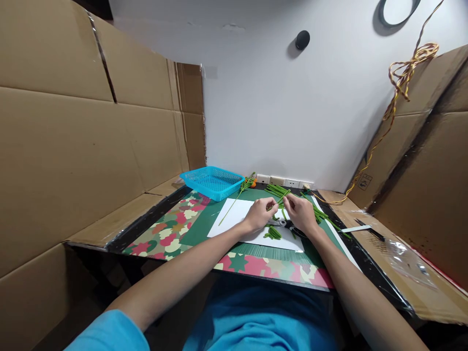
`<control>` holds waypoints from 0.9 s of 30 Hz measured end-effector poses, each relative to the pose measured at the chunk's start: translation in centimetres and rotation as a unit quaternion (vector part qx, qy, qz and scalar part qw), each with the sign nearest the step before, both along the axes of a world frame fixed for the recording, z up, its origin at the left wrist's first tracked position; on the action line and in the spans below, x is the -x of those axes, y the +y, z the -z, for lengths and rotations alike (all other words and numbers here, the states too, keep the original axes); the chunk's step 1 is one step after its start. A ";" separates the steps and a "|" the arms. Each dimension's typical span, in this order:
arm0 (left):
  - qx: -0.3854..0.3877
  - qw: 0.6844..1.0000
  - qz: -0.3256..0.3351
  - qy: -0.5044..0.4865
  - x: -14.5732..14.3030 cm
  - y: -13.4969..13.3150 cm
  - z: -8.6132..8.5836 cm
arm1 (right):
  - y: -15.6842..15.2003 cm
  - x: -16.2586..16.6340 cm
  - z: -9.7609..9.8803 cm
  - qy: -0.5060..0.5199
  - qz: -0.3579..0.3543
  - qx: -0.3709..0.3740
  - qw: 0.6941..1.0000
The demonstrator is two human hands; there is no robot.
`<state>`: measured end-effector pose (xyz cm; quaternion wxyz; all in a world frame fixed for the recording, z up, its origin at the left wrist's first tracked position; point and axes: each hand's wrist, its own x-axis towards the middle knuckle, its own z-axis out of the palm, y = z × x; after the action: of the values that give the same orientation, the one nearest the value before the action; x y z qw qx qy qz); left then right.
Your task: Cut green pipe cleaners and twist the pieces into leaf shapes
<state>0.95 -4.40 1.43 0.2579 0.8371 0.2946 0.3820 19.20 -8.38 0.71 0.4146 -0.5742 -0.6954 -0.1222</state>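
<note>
My left hand (260, 213) and my right hand (300, 212) meet over a white sheet (237, 214) on the table, fingers pinched together on a green pipe cleaner (282, 198) held between them. Short green pieces (272, 233) lie on the sheet just below my hands. Black-handled scissors (288, 225) rest under my right hand. A heap of long green pipe cleaners (278, 190) lies just beyond my fingers.
A blue mesh basket (212, 181) stands at the back left. A thin green stem with an orange tip (239, 193) lies beside it. Cardboard walls (73, 146) close in both sides. A yellow cord (398, 87) hangs on the right wall. A camouflage-pattern mat (171, 229) covers the table.
</note>
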 end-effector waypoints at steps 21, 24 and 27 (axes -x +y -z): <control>-0.101 0.988 -0.034 0.114 0.5 -0.8 -0.3 | 0.3 -0.3 -0.1 0.063 0.040 -0.026 0.997; -0.098 0.989 -0.037 0.105 0.5 -0.9 -0.4 | 0.3 -0.5 -0.1 0.063 0.046 -0.031 0.996; -0.093 0.990 -0.041 0.099 0.4 -0.9 -0.5 | 0.3 -0.5 -0.1 0.065 0.042 -0.029 0.997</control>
<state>0.52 -5.34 1.90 0.1327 0.8783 0.3162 0.3331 19.71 -8.09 0.81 0.4698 -0.5973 -0.6384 -0.1225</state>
